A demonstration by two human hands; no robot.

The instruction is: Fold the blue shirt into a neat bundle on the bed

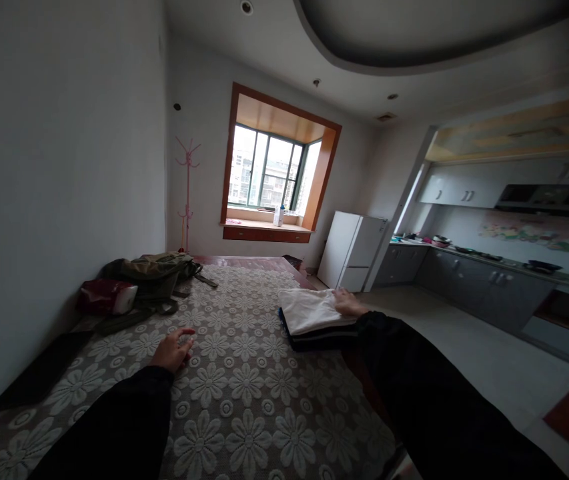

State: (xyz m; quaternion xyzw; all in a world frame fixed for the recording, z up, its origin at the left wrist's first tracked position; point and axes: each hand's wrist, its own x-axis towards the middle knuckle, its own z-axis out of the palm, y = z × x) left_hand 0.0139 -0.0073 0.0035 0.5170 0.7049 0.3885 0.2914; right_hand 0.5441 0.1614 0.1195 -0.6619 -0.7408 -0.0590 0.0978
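The person in front of me is reaching both arms, in black sleeves, over a surface (pixel 244 400) that is wearing a flowered cover. The right hand (pixel 350 304) is resting on the right part of a folded white cloth (pixel 307 310); I can't tell whether its fingers are pinching the fabric or only pressing on it. The white cloth is lying on top of folded dark cloth (pixel 317 341), and the pile is sitting by the right edge of the surface. The left hand (pixel 173 350) is hovering over or touching the cover, well apart from the pile, its fingers spread loosely and holding nothing. Beyond it, toward the wall, an olive backpack (pixel 151 272) is slumping on its side, with a red packet (pixel 104 297) leaning close against it. Nearer, a dark flat thing (pixel 39 370) is lying along the left edge. Farther off, a pink coat rack (pixel 188 180) is standing left of the window (pixel 274 167), a bottle (pixel 278 215) is standing on the sill, and a white fridge (pixel 344 243) is standing to the right.
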